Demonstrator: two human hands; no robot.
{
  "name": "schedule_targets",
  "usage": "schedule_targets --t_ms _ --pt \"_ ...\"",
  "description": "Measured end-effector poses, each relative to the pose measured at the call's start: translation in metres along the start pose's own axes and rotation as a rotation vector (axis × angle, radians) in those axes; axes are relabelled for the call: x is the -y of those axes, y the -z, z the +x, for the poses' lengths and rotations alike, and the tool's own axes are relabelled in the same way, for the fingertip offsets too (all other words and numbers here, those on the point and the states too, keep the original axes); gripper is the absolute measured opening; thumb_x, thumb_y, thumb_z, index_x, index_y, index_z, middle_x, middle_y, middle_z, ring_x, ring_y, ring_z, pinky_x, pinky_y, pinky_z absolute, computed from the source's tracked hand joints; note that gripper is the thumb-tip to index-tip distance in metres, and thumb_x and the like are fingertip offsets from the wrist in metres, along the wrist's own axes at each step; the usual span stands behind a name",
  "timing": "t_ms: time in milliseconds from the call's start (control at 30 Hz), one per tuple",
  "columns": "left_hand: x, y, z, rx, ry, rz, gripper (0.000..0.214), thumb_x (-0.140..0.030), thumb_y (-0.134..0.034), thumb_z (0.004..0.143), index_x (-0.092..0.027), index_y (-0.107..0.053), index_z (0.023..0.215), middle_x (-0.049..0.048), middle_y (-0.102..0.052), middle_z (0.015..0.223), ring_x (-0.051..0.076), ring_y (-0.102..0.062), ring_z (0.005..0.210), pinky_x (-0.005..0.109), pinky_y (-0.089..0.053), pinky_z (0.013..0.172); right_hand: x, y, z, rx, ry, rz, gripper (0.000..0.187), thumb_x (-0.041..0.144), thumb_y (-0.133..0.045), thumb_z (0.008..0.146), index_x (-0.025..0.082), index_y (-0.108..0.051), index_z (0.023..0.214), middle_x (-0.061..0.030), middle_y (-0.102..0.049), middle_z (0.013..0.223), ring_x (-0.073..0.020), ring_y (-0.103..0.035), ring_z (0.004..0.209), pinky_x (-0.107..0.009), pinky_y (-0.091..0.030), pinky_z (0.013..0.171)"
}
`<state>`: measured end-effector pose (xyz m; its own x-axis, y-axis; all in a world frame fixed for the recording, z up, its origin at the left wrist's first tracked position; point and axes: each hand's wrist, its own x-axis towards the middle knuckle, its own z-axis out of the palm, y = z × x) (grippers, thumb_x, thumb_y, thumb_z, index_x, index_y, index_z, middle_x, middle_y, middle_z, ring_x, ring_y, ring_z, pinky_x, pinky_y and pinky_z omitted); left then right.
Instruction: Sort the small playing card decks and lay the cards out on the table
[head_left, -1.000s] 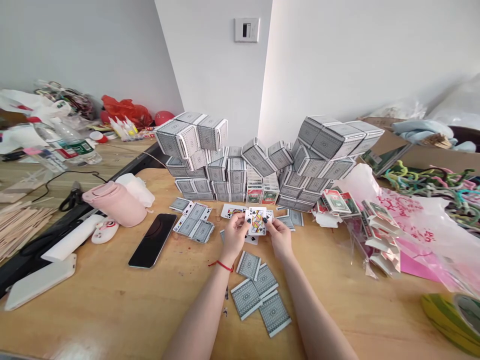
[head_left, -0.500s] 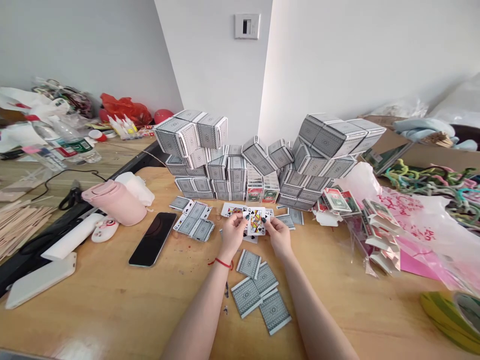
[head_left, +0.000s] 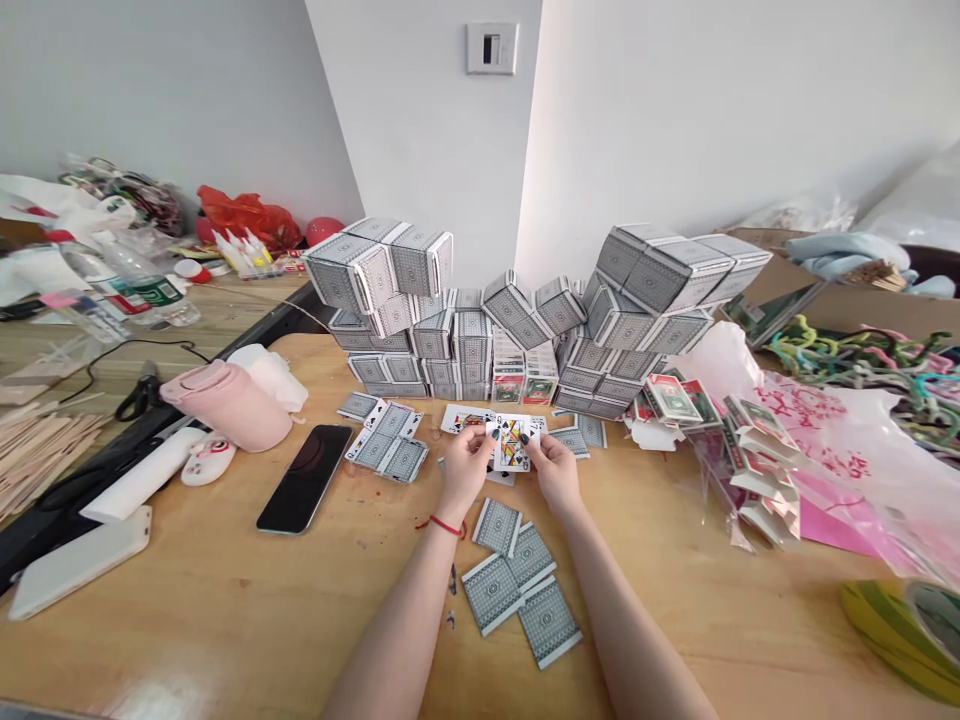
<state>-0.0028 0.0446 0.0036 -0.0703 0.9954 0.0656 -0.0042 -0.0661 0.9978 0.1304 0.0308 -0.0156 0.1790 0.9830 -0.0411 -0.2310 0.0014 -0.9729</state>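
Note:
A queen playing card point(head_left: 512, 447) faces up between my two hands. My left hand point(head_left: 469, 462) pinches its left edge, and my right hand point(head_left: 556, 468) pinches the right edge; both are closed. Beneath and behind it lie other face-up playing cards point(head_left: 459, 417), partly covered by my hands. Closer to me, several folded cards point(head_left: 493, 592) lie with grey patterned backs up. To the left is a cluster of folded cards point(head_left: 390, 440), and more grey-backed cards point(head_left: 586, 432) lie beyond my right hand.
Grey-backed card cubes are stacked at the left point(head_left: 379, 265) and right point(head_left: 664, 270). A black phone point(head_left: 306, 478), a pink tumbler point(head_left: 229, 405) and a white mouse point(head_left: 208, 460) lie left. Opened card boxes point(head_left: 761, 460) and yellow tape point(head_left: 892, 635) are on the right.
Both hands stay in nearly the same place with the queen card between them. The whole view has shifted very slightly; the stacks and loose cards look the same.

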Motion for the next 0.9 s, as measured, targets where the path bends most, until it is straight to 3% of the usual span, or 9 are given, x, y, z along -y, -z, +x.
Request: schedule_targets --t_ms 500,700,900 --pt "-0.004 0.002 0.002 0.051 0.006 -0.005 0.021 -0.025 -0.06 0.065 -0.014 -0.065 0.083 0.0067 -0.067 0.078 0.015 -0.06 0.066 0.024 -0.046 0.058 -0.002 0.004 0.003 0.024 -0.017 -0.059 0.031 0.045 -0.066 0.063 0.017 -0.064 0.076 -0.0051 -0.069 0.077 -0.021 -0.062 0.068 -0.031 -0.048 0.063" --pt "-0.004 0.007 0.001 0.062 0.007 0.011 0.021 -0.031 -0.061 0.066 -0.015 -0.067 0.078 0.0037 -0.065 0.069 0.015 -0.056 0.062 0.024 -0.044 0.055 0.001 0.003 0.001 0.019 -0.012 -0.047 0.03 0.045 -0.066 0.063 0.017 -0.064 0.075 -0.0045 -0.069 0.073 -0.0206 -0.062 0.066 -0.03 -0.048 0.061" --pt "-0.002 0.016 0.002 0.217 0.124 -0.142 0.029 -0.037 -0.059 0.069 -0.013 -0.068 0.085 0.0056 -0.067 0.076 0.018 -0.059 0.071 0.029 -0.047 0.063 0.002 0.002 0.0 0.022 -0.026 0.024 0.03 0.043 -0.066 0.064 0.017 -0.064 0.079 -0.0038 -0.068 0.074 -0.02 -0.061 0.068 -0.03 -0.047 0.061"
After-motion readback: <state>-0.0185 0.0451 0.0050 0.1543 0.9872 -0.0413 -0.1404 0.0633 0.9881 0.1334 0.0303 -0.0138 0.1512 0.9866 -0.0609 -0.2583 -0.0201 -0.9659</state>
